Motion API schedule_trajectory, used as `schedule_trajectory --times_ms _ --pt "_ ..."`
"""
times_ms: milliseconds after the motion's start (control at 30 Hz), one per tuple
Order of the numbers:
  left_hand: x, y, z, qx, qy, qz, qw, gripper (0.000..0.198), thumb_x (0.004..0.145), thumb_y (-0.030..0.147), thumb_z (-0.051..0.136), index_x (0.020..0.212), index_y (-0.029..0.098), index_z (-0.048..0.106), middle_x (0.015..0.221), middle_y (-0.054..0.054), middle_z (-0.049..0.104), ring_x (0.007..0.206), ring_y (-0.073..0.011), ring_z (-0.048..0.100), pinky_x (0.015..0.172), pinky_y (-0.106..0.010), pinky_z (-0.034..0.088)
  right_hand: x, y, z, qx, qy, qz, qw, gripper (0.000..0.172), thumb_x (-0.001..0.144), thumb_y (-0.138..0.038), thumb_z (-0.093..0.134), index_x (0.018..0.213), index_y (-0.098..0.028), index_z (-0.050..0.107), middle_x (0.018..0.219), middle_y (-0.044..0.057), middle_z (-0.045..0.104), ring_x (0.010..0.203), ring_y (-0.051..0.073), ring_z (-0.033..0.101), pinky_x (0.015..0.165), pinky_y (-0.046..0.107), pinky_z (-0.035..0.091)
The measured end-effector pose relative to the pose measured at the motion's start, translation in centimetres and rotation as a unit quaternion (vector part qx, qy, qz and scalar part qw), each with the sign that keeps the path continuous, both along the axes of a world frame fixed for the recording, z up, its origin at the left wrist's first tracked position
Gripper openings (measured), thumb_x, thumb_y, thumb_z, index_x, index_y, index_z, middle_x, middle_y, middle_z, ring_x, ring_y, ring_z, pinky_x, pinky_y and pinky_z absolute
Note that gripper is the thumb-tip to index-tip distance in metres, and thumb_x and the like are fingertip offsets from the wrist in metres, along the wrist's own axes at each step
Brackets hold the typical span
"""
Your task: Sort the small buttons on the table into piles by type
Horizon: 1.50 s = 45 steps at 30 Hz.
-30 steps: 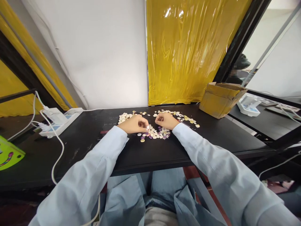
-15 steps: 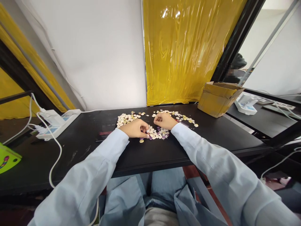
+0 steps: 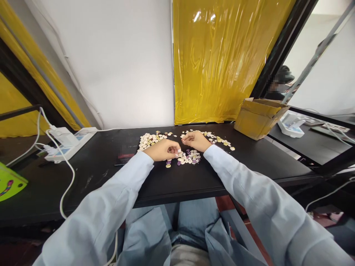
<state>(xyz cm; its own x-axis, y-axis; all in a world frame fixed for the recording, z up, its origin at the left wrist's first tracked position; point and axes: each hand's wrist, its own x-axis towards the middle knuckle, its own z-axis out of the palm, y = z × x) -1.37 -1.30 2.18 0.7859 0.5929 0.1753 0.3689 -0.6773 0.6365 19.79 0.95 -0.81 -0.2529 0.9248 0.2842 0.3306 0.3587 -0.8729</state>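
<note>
My left hand is closed in a pinch at the left edge of the middle pile, with a small white button at its fingertips. Below and right of these fingers lies the pile of white and purple buttons. My right hand hovers just behind that pile, thumb and fingers pressed together; what they hold, if anything, is too small to make out. A single yellowish button lies on the black table in front of my left hand.
More pale buttons spread behind my left hand, others beyond my right. A dark phone-like screen lies left. A power strip with white cables stands farther left, a cardboard box at back right. Another person is partly visible beyond.
My left hand has shifted slightly right, its pinched fingertips lifting a little over the pile. My right hand stays nearly in place, fingers still together. The view has moved slightly.
</note>
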Motion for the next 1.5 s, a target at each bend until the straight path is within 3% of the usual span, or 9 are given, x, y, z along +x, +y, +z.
schedule_trajectory --times_ms 133,300,567,867,1167,1333,1500 --pt "-0.1 0.6 -0.5 -0.015 -0.089 0.075 0.993 0.021 0.073 0.019 0.064 0.093 0.016 0.058 0.08 -0.004 0.069 0.076 -0.0153 0.067 0.069 -0.026 0.052 -0.2 -0.5 0.3 -0.017 0.038 0.017 0.999 0.017 0.064 -0.022 0.07 0.078 -0.013 0.068 0.063 0.002 0.065 0.054 0.012 0.057 0.052 0.025 0.048" --pt "0.2 1.1 -1.4 -0.065 -0.153 0.094 0.982 0.029 0.069 0.016 0.068 0.094 0.016 0.052 0.08 -0.005 0.069 0.077 -0.0166 0.068 0.071 -0.03 0.054 -0.8 -0.9 0.1 0.039 0.054 0.071 0.995 0.021 0.066 -0.03 0.072 0.079 -0.013 0.068 0.073 0.004 0.069 0.065 0.014 0.063 0.064 0.028 0.052" --pt "0.8 1.2 -1.8 -0.083 -0.193 0.127 0.969 0.037 0.067 0.017 0.073 0.095 0.016 0.05 0.081 -0.006 0.07 0.077 -0.0181 0.07 0.075 -0.033 0.056 -1.0 -0.6 -0.5 0.08 0.009 0.036 0.996 0.018 0.071 -0.031 0.069 0.075 -0.014 0.066 0.073 0.006 0.07 0.065 0.015 0.064 0.064 0.028 0.052" --pt "1.1 0.6 -1.4 -0.115 -0.221 0.166 0.954 0.037 0.066 0.017 0.075 0.096 0.015 0.053 0.077 -0.005 0.071 0.073 -0.0191 0.07 0.069 -0.032 0.056 -1.0 -1.2 0.1 0.009 0.058 0.072 0.996 0.025 0.065 -0.035 0.074 0.068 -0.013 0.063 0.061 0.003 0.066 0.05 0.011 0.056 0.049 0.024 0.046" --pt "1.5 0.0 -1.2 -0.109 -0.217 0.195 0.95 0.035 0.063 0.012 0.074 0.091 0.016 0.054 0.071 -0.005 0.071 0.069 -0.0205 0.07 0.065 -0.031 0.056 -1.2 -1.6 0.4 0.036 0.031 0.06 0.997 0.024 0.065 -0.034 0.075 0.064 -0.013 0.065 0.053 0.002 0.061 0.047 0.011 0.053 0.046 0.023 0.042" --pt "1.7 0.0 -1.5 -0.109 -0.216 0.208 0.948 0.033 0.061 0.01 0.072 0.088 0.016 0.054 0.067 -0.004 0.07 0.067 -0.0211 0.07 0.059 -0.029 0.053 -1.3 -1.8 0.2 0.065 -0.025 0.038 0.997 0.015 0.068 -0.028 0.071 0.066 -0.014 0.067 0.055 0.002 0.064 0.049 0.013 0.057 0.047 0.024 0.043" --pt "1.7 0.3 -1.6 -0.15 -0.243 0.221 0.932 0.033 0.058 0.008 0.072 0.085 0.015 0.055 0.062 -0.002 0.068 0.06 -0.0183 0.067 0.056 -0.027 0.052 -1.5 -1.5 -0.3 0.053 -0.003 0.061 0.997 0.01 0.072 -0.023 0.065 0.076 -0.015 0.07 0.065 0.004 0.069 0.059 0.016 0.064 0.058 0.028 0.052"
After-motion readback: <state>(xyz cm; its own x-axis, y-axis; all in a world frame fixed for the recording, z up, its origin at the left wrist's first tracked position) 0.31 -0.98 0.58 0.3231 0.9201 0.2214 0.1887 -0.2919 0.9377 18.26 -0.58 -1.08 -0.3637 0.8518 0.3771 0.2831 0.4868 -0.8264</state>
